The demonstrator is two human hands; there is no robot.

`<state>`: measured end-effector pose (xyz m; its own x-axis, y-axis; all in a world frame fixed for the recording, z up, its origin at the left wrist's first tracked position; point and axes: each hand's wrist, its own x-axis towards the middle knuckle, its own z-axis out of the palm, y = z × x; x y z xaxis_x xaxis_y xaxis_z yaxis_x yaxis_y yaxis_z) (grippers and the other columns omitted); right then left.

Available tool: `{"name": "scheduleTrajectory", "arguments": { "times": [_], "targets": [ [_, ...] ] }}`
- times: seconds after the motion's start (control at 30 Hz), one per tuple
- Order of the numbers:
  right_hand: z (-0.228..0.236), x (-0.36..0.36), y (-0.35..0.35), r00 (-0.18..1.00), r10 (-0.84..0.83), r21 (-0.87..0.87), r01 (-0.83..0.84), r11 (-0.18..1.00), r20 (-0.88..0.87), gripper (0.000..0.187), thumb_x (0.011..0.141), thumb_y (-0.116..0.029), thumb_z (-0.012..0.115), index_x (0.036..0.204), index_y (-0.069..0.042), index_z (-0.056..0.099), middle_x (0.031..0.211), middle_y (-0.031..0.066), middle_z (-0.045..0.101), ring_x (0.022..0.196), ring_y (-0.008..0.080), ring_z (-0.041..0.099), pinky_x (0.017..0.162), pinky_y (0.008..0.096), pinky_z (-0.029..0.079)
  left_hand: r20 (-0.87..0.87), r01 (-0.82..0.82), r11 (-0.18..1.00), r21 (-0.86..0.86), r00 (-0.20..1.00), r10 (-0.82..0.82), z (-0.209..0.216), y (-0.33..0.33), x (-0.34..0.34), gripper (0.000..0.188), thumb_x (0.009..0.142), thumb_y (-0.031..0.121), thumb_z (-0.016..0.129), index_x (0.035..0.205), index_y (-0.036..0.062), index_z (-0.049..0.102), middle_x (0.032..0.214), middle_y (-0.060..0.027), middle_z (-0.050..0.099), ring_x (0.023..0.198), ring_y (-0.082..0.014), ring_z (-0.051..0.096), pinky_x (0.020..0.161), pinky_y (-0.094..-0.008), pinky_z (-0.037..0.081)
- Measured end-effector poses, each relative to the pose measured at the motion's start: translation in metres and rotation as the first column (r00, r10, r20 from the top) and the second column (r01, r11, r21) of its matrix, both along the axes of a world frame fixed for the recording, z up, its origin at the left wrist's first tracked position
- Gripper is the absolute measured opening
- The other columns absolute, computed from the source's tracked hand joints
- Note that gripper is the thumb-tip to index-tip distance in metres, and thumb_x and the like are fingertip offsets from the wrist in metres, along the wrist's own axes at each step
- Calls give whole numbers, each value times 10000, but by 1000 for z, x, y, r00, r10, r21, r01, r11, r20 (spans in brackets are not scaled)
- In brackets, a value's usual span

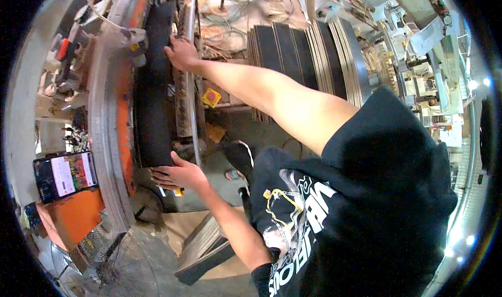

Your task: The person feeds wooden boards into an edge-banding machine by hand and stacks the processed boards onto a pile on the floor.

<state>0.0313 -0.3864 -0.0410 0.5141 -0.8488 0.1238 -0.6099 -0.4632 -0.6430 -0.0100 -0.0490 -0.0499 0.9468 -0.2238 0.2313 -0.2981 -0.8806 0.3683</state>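
A long black panel [156, 93] lies along an orange-and-grey machine at the left. My left hand [180, 175] is at the panel's near end, its fingers stretched and spread and its thumb apart, touching the end edge. Farther along the same panel, my right hand [183, 54] rests its fingertips on the side edge closest to me, fingers apart. Neither hand looks wrapped round the panel. The panel's far end runs up into the machine's upper part, where detail is blurred.
Stacked black panels [293, 51] stand beyond my right arm, and another panel stack [206, 250] lies low near my left forearm. A metal rail [194, 88] runs beside the panel near a yellow-and-red button box [211, 97]. A fan [107, 271] and a lit tablet [65, 175] are at lower left.
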Motion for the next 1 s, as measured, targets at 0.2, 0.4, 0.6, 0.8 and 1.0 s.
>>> {"name": "scheduleTrajectory", "arguments": {
  "times": [0.2, 0.4, 0.6, 0.8, 1.0],
  "targets": [
    [1, -5, -3, 999, -37, 11, 37, 999, -11, 604, 997, -419, 459, 1458, -28, 434, 1291, 221, 608, 1312, 367, 474, 1169, 417, 285, -88, -47, 995, 87, 995, 55, 8, 0, -8, 870, 986, 596, 425, 1529, -56, 236, 1583, -262, 239, 1468, -456, 197, 1191, -578, 143],
    [17, -11, -11, 998, -34, -24, 35, 999, 44, 593, 999, -397, 468, 1449, -13, 439, 1294, 210, 607, 1302, 351, 487, 1164, 407, 292, 7, -62, 996, 72, 998, 61, 26, -9, -16, 861, 986, 617, 406, 1484, -80, 327, 1540, -257, 329, 1457, -433, 246, 1197, -556, 160],
    [12, 0, -8, 998, 33, -8, -33, 999, -54, 624, 1028, -413, 407, 1490, 3, 356, 1308, 204, 594, 1321, 325, 474, 1178, 413, 252, 60, -55, 990, 128, 997, 48, 10, 3, -5, 856, 988, 622, 391, 1484, -73, 337, 1547, -258, 323, 1445, -439, 269, 1194, -557, 168],
    [11, 2, 11, 993, -9, -76, 0, 997, -120, 608, 1018, -400, 429, 1471, 3, 384, 1214, 218, 636, 1234, 379, 536, 1081, 475, 393, -27, -39, 992, 117, 999, 42, 20, 11, -7, 851, 988, 594, 409, 1494, -79, 288, 1527, -291, 327, 1426, -467, 280, 1179, -585, 186],
    [29, -3, 33, 998, -60, -72, 58, 996, -33, 595, 1009, -390, 448, 1450, 11, 437, 1232, 243, 635, 1249, 380, 543, 1122, 437, 348, 42, 13, 995, 94, 999, -17, 38, 39, 1, 811, 993, 567, 439, 1487, -63, 306, 1535, -259, 336, 1420, -449, 303, 1175, -577, 200]
  ]
}}
